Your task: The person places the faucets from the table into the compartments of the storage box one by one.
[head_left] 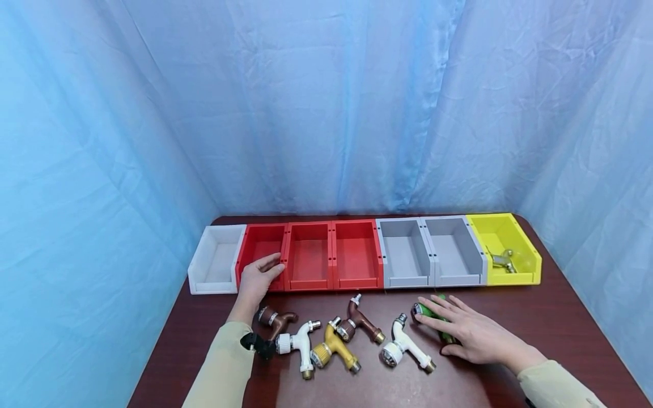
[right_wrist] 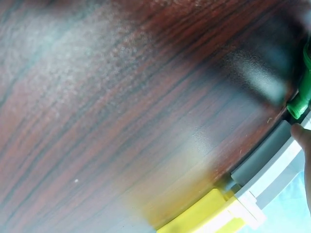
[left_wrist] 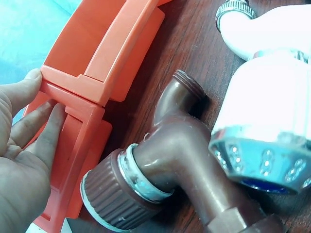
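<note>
My left hand (head_left: 257, 279) is at the leftmost red bin (head_left: 265, 237), its thumb and fingers touching the bin's front and divider rim. Nothing is seen held in it. Close below lies a brown tap (left_wrist: 180, 145) with a ribbed knob. My right hand (head_left: 471, 334) lies over a green tap (head_left: 440, 309), fairly straight fingers across it and thumb on the near side. The hand covers much of that tap. Between the hands lie a white tap (head_left: 302, 343), a yellow tap (head_left: 333, 345), another brown tap (head_left: 363, 322) and another white tap (head_left: 405, 343).
Along the table's back edge stands a row of bins: a white bin (head_left: 196, 272), red ones, grey bins (head_left: 408, 281) and a yellow bin (head_left: 528, 277). A small metal tap (head_left: 504, 261) sits inside the yellow bin. Blue curtains (head_left: 326, 113) surround the table (head_left: 576, 323).
</note>
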`<state>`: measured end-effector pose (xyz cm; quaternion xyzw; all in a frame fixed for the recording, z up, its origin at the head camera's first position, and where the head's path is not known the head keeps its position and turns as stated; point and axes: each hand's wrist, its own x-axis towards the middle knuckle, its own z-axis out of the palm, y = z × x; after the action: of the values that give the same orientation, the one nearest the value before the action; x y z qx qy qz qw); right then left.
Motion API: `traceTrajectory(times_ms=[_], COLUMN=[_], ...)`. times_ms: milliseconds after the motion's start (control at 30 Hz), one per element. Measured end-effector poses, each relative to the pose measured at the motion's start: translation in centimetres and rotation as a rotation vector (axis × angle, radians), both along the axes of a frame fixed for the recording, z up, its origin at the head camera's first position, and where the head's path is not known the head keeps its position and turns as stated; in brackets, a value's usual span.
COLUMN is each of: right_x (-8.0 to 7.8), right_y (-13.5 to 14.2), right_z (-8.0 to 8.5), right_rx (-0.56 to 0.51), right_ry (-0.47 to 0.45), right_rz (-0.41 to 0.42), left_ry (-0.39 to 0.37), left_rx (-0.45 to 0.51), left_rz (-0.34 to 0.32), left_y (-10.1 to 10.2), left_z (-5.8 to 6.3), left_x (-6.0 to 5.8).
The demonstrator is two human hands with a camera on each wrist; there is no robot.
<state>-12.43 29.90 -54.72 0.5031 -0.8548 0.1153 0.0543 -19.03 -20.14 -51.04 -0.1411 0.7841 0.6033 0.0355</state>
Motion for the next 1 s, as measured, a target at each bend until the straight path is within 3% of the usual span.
traceTrajectory(times_ms=[700, 1000], right_x=[-0.36, -0.62], right_y=[0.13, 0.11], right_z=[-0.23, -0.19], right_rx=[-0.010, -0.007], right_ry=[-0.071, -0.035], right_rz=[0.031, 0.001], left_ry=[0.004, 0.008], left_rx=[-0.027, -0.034], left_rz=[0.005, 0.007], left_y=[0.02, 0.02], left_z=[-0.30, -0.28], left_x=[0.14, 0.14])
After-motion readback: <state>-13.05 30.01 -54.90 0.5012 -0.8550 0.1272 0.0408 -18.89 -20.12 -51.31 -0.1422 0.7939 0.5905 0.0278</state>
